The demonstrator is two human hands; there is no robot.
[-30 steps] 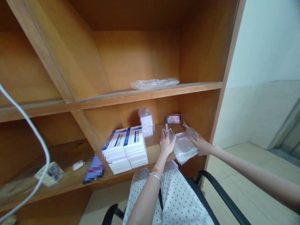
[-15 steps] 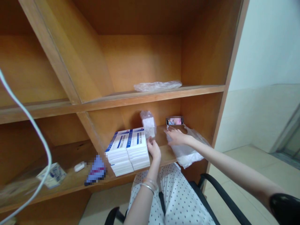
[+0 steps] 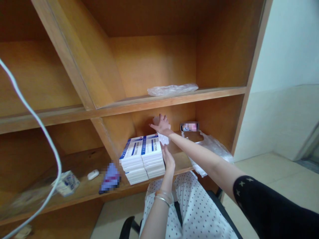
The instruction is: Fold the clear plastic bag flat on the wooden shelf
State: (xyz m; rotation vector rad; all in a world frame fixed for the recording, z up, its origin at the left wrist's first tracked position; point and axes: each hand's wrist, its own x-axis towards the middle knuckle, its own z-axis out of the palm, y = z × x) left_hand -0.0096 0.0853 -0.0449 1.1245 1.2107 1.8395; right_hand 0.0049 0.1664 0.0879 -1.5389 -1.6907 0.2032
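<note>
Two side-by-side stacks of flat white packs with blue print [image 3: 142, 159] stand on the lower shelf. At their right side is my left hand [image 3: 168, 158], fingers stretched out along the stack and close to the foot of a clear-wrapped white bundle [image 3: 164, 138]. My right hand [image 3: 161, 126] reaches across to the top of that bundle with its fingers spread, covering much of it. Whether the right palm presses on the wrapping, I cannot tell. A crumpled clear plastic bag [image 3: 215, 146] lies at the right end of the shelf, partly behind my right forearm.
A phone [image 3: 189, 126] leans at the back of the shelf. Another clear bag [image 3: 173, 89] rests on the shelf above. To the left lie a blue-purple item [image 3: 111, 177], a small white object [image 3: 93, 175] and a printed box [image 3: 66, 183]. A white cable [image 3: 37, 122] hangs in front.
My right hand has left the clear bag and moved left onto the top of the wrapped bundle. My left hand stays beside the stacks, its fingers straighter. The view has shifted slightly.
</note>
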